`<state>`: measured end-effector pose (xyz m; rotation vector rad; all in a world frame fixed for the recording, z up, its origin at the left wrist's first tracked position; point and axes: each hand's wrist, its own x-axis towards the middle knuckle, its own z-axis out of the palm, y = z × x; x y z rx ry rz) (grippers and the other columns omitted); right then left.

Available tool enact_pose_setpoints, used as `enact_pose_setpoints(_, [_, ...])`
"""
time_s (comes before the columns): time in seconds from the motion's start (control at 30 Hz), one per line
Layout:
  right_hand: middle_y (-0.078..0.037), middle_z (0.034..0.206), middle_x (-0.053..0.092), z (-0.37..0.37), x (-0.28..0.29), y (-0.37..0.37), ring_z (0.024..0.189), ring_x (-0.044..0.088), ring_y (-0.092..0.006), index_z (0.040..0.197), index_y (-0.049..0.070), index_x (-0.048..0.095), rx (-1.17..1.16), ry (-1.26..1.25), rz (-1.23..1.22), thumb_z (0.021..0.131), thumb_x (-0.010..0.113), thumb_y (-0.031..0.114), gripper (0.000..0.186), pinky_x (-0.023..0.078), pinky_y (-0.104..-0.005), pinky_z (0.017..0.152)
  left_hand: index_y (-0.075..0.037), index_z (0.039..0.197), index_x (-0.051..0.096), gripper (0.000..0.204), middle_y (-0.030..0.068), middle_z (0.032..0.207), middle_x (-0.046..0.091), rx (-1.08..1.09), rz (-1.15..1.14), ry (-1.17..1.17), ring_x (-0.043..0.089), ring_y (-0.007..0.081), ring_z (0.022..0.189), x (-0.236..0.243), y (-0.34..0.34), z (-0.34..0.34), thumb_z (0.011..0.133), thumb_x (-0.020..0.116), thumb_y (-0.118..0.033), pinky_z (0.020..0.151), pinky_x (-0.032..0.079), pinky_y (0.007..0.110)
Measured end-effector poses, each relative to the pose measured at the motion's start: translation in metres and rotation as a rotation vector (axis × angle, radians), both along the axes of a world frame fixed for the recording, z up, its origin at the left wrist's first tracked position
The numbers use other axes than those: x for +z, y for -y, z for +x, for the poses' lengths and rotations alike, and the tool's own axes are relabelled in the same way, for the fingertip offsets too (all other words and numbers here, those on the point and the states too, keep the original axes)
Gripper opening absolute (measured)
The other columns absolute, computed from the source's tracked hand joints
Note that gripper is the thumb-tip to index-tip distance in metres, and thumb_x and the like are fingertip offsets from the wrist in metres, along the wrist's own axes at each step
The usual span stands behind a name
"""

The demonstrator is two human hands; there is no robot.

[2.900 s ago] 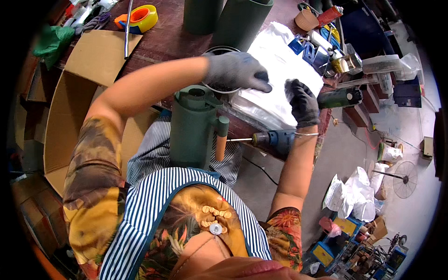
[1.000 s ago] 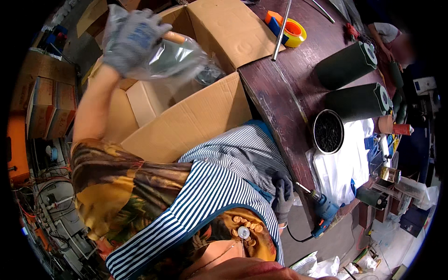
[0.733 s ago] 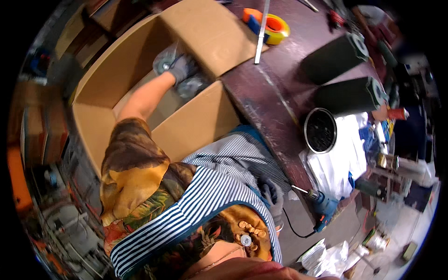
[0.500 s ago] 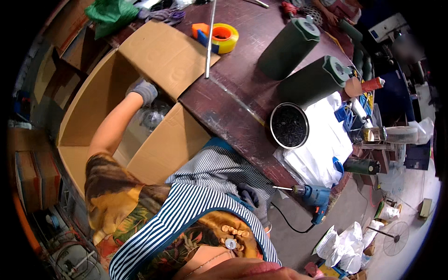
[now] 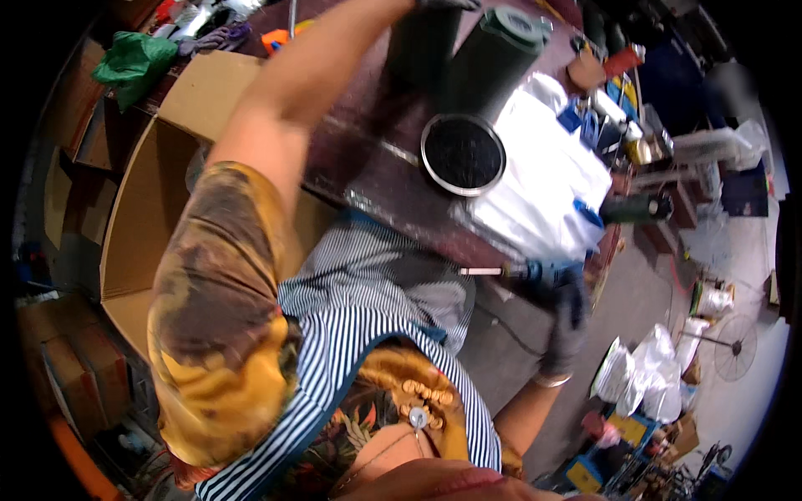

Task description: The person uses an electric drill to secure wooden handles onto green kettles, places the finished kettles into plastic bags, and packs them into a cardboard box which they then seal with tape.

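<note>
My left hand (image 5: 449, 3), in a grey glove, is at the top edge of the picture, over the far one of two dark green cylinders (image 5: 422, 50). Most of its fingers are cut off from view. The nearer green cylinder (image 5: 493, 63) stands upright beside it. At the table's near right edge my right hand (image 5: 568, 330), also gloved and blurred, is closed round the handle of a blue power drill (image 5: 543, 271). The drill's bit points left. Between the hands sits a round metal bowl of small black pieces, perhaps screws (image 5: 464, 154).
White plastic bags (image 5: 547, 184) lie on the dark red table beside the bowl. An open cardboard box (image 5: 134, 225) stands at the left, partly behind my left arm. A green bag (image 5: 138, 67) is at the far left. On the right floor are white sacks (image 5: 656, 376) and a fan (image 5: 735, 346).
My left hand has come out of the cardboard box and reached across to the far green cylinder. My right hand has moved from beside my apron to the drill and closed on it.
</note>
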<state>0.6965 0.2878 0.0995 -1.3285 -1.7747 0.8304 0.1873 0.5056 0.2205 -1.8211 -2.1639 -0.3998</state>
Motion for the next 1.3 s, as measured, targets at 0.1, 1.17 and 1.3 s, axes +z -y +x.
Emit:
enact_pose_setpoints(0.1, [-0.015, 0.144, 0.050, 0.091, -0.033, -0.017, 0.124, 0.053, -0.0233, 0.151, 0.002, 0.035, -0.141, 0.067, -0.123, 0.089, 0.070, 0.014, 0.071, 0.043, -0.0347, 0.104, -0.020, 0.122, 0.060, 0.059, 0.0242, 0.129, 0.050, -0.337, 0.138, 0.187, 0.054, 0.0461, 0.115, 0.010, 0.088, 0.007, 0.068, 0.077, -0.035, 0.093, 0.049, 0.054])
enact_pose_setpoints(1.17, [-0.026, 0.139, 0.050, 0.036, -0.093, 0.077, 0.127, 0.050, -0.0414, 0.147, -0.002, 0.036, -0.373, 0.504, -0.149, 0.079, 0.078, 0.031, 0.087, 0.040, -0.0470, 0.106, -0.019, 0.113, 0.069, 0.033, 0.0064, 0.123, 0.059, -0.825, -0.065, 0.234, 0.055, 0.0281, 0.119, -0.144, 0.132, 0.119, 0.080, 0.074, -0.017, 0.103, 0.044, 0.042])
enact_pose_setpoints(1.3, [-0.026, 0.139, 0.050, 0.032, -0.091, 0.079, 0.126, 0.050, -0.0414, 0.147, -0.002, 0.035, -0.381, 0.512, -0.166, 0.080, 0.077, 0.030, 0.086, 0.040, -0.0467, 0.106, -0.017, 0.107, 0.070, 0.032, 0.0069, 0.121, 0.058, -0.780, -0.237, 0.116, 0.054, 0.0285, 0.118, -0.167, 0.105, 0.133, 0.077, 0.076, -0.021, 0.105, 0.041, 0.043])
